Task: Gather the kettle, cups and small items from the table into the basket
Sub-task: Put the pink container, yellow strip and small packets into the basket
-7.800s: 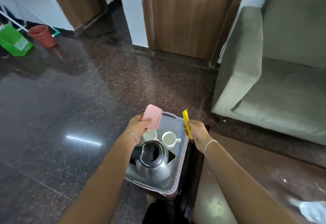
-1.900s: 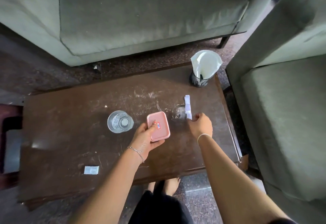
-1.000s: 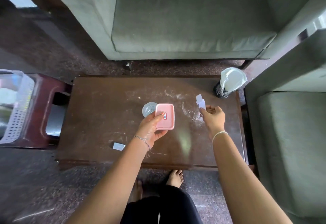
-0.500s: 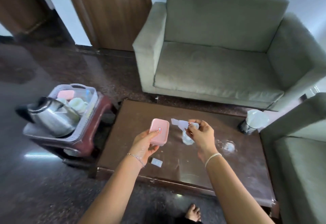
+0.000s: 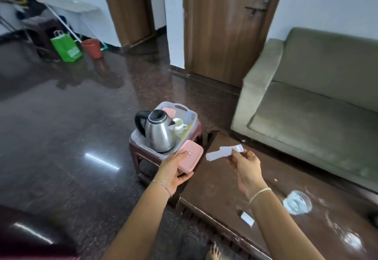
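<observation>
Edges and room: basket (image 5: 185,108) set on a low stool (image 5: 137,158) just beside the left end of the desk (image 5: 221,190); wide stretch of floor (image 5: 61,128) to the left of the stool; sofa (image 5: 319,106) close along the desk's far edge.
Left grip (image 5: 172,170): curled round a pink box (image 5: 192,157), thumb on the lid; held in the air at the basket's near rim, above the gap between stool and desk.
Right grip (image 5: 245,166): pinching white paper strips (image 5: 219,153) between thumb and fingertips; raised over the desk's left end, beside the pink box but apart from it.
Basket: pale perforated plastic, rectangular, with a cut-out handle at the far end.
Kettle (image 5: 160,135): rounded brushed steel, black handle, upright in the basket's near end.
Cup (image 5: 179,126): white, handled, just behind the kettle's spout, a yellow strip (image 5: 185,133) lying beside it.
Left on the desk: clear glass (image 5: 297,202) toward the right, blurred; small white packet (image 5: 247,219) flat near the front edge.
Desk surface: dark brown wood, scuffed, smeared with white marks.
Room: glossy dark speckled stone floor mirroring the light; wooden door (image 5: 225,26); olive fabric sofa; green bag (image 5: 65,46) and red bucket (image 5: 92,48) by the far wall.
</observation>
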The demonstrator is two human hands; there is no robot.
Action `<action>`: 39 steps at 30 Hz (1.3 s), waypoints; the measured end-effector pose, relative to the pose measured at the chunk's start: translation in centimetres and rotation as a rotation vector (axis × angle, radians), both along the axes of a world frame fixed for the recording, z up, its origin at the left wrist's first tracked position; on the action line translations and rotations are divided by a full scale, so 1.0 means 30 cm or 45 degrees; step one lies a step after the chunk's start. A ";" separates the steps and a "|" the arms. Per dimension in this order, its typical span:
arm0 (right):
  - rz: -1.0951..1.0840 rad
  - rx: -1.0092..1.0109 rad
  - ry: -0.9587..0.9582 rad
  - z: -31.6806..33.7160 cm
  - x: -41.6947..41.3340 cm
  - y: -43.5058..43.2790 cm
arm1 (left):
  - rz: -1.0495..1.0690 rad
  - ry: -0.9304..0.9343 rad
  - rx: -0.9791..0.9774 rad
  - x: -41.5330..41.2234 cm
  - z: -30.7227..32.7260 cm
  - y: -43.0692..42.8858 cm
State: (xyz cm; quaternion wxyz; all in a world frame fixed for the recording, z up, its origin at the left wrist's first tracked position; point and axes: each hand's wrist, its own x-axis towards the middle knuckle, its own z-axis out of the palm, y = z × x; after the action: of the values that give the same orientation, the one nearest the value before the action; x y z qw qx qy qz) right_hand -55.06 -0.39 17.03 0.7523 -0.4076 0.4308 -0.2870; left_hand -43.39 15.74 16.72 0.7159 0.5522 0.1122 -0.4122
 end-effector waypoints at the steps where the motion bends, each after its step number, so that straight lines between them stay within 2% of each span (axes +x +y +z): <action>1: 0.027 0.014 -0.006 0.002 0.040 -0.002 | 0.031 -0.009 -0.032 0.030 0.000 0.007; 4: 0.090 0.054 -0.026 0.001 0.171 -0.027 | 0.086 -0.079 -0.089 0.139 0.001 -0.001; 13: 0.171 0.144 -0.044 -0.018 0.546 -0.191 | 0.136 -0.304 -0.003 0.560 0.068 -0.174; 25: 0.139 0.164 0.092 -0.098 0.826 -0.346 | 0.050 -0.329 0.133 0.991 0.014 -0.405; 33: -0.151 0.304 0.169 -0.215 0.986 -0.300 | -0.311 -0.260 0.358 1.279 -0.170 -0.528; 39: -0.318 0.382 0.292 -0.323 1.067 -0.255 | -0.691 -0.258 0.594 1.430 -0.358 -0.610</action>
State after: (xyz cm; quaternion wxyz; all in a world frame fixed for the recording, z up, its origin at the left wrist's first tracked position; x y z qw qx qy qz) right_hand -23.04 -8.03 7.35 0.7090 -0.2647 0.5986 -0.2626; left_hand -0.50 -2.55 5.97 0.4427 0.7482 -0.0188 -0.4937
